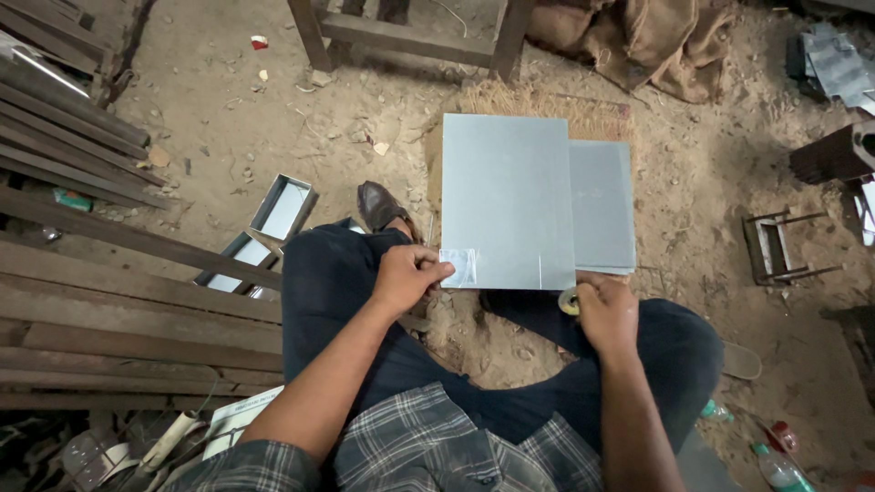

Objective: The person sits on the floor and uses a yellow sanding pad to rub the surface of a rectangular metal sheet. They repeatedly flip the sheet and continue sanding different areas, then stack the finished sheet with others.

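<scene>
Head view: left hand [406, 276] pinching clear tape strip [458, 265] at near left corner of top grey sheet [506, 200]. Right hand [608, 314] closed around tape roll [569, 301] just off near right corner. Sheets stacked on straw mat [510, 98], sandy floor [237, 118].

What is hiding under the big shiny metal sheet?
Under the big metal sheet lie more grey sheets, sticking out on the right, on a straw mat. How many sheets are stacked underneath is covered.
</scene>
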